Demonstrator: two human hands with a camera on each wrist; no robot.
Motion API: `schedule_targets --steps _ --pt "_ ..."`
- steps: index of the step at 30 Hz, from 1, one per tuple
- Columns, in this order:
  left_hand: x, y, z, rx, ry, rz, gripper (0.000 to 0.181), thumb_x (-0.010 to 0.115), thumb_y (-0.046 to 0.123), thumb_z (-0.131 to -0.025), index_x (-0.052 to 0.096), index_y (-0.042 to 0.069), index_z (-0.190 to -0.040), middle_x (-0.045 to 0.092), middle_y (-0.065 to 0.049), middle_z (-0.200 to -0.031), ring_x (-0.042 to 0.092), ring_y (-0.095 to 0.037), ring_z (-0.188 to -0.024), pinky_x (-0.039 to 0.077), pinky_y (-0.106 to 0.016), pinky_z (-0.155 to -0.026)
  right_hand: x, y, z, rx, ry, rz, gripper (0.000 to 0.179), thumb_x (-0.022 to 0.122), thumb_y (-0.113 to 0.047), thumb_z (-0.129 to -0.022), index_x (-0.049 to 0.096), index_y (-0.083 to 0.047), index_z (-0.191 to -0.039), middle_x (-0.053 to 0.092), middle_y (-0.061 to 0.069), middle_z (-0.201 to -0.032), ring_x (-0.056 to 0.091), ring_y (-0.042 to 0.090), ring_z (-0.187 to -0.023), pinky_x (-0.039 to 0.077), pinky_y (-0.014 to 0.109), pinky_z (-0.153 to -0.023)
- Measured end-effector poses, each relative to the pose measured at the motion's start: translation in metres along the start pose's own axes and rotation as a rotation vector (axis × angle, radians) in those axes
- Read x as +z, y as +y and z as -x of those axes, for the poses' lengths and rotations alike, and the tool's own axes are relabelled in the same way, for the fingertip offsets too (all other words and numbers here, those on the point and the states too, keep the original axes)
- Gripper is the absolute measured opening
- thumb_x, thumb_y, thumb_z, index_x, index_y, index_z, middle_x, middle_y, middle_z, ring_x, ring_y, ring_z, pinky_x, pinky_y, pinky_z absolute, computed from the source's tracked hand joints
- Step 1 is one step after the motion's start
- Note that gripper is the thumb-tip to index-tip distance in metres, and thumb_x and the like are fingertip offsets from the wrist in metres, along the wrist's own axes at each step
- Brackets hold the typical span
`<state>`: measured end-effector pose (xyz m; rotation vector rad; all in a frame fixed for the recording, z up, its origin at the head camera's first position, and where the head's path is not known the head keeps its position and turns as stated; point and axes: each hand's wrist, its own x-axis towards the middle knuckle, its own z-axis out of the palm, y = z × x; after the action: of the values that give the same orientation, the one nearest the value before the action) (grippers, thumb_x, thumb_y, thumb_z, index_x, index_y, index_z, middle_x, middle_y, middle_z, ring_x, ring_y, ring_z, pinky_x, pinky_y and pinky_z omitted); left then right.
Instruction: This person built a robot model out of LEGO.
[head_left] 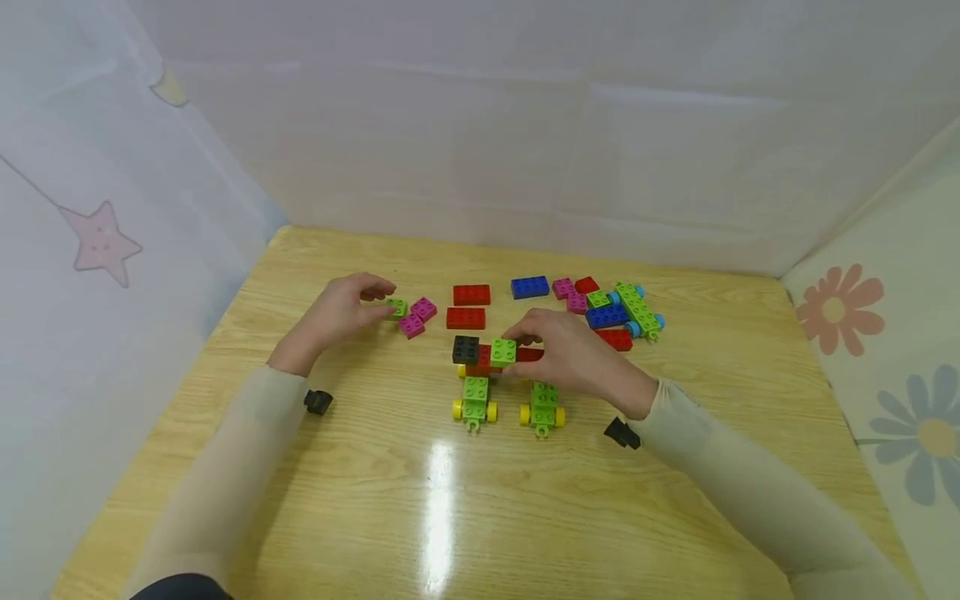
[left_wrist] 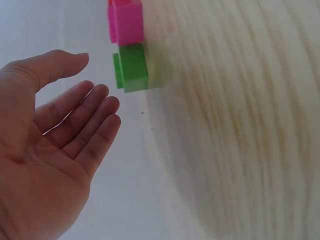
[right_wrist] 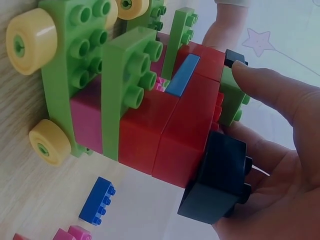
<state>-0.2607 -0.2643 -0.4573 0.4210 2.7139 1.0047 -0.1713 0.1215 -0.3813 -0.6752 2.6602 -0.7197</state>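
Observation:
My left hand (head_left: 341,308) hovers at the left with fingers loosely extended, near a small green brick (left_wrist: 133,68). A gap shows between the fingertips and that brick in the left wrist view. Two pink bricks (head_left: 412,325) lie beside it. My right hand (head_left: 573,350) pinches a green brick (head_left: 503,351) between thumb and fingers, on top of a built toy. This toy has red bricks (right_wrist: 185,125), a blue piece (right_wrist: 183,76), a black brick (right_wrist: 215,177) at the near end and another black brick (head_left: 466,349) at the far end. Green wheeled bases (head_left: 475,404) with yellow wheels (right_wrist: 32,41) carry it.
Behind the toy lie two red bricks (head_left: 472,295) and a blue brick (head_left: 530,287). At the right is a cluster with a green base (head_left: 637,310) on blue wheels, pink bricks (head_left: 577,302) and another blue brick (head_left: 607,316). Sheets surround the wooden table (head_left: 360,483).

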Motion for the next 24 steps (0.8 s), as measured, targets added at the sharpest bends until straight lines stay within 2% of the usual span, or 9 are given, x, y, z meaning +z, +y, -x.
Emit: schedule_targets --steps 5,12,19,24 --pt "0.002 -0.008 -0.012 -0.017 -0.041 -0.035 0.052 0.075 0.024 -0.108 0.063 0.001 -0.153 0.067 -0.022 -0.153 0.062 -0.043 -0.141 0.05 -0.063 -0.122 0.0 0.002 0.004 -0.019 0.015 -0.008 0.052 0.088 -0.039 -0.099 0.077 -0.013 -0.143 0.077 0.007 -0.134 0.073 0.029 -0.124 0.063 0.049 -0.107" --pt "0.011 -0.014 -0.02 -0.011 -0.106 -0.102 0.052 0.079 0.021 -0.104 0.067 0.001 -0.151 0.073 -0.02 -0.138 0.066 -0.036 -0.122 0.055 -0.058 -0.111 0.0 0.007 0.013 -0.034 0.055 -0.044 0.052 0.089 -0.041 -0.098 0.078 -0.014 -0.141 0.078 0.002 -0.131 0.073 0.024 -0.122 0.063 0.047 -0.106" --pt "0.012 -0.013 -0.021 0.025 -0.098 -0.176 0.047 0.076 0.016 -0.105 0.068 -0.003 -0.147 0.073 -0.025 -0.139 0.07 -0.039 -0.124 0.057 -0.061 -0.111 -0.004 0.007 0.024 -0.005 0.067 -0.113 0.052 0.089 -0.037 -0.098 0.076 -0.013 -0.143 0.077 0.005 -0.139 0.073 0.027 -0.128 0.062 0.053 -0.11" --pt "0.011 -0.012 -0.023 0.01 -0.104 -0.174 0.046 0.075 0.013 -0.105 0.067 -0.004 -0.148 0.072 -0.026 -0.141 0.07 -0.04 -0.126 0.057 -0.061 -0.111 -0.005 0.01 0.026 0.004 0.074 -0.125 0.052 0.088 -0.036 -0.099 0.076 -0.011 -0.143 0.077 0.004 -0.14 0.072 0.027 -0.129 0.061 0.055 -0.112"
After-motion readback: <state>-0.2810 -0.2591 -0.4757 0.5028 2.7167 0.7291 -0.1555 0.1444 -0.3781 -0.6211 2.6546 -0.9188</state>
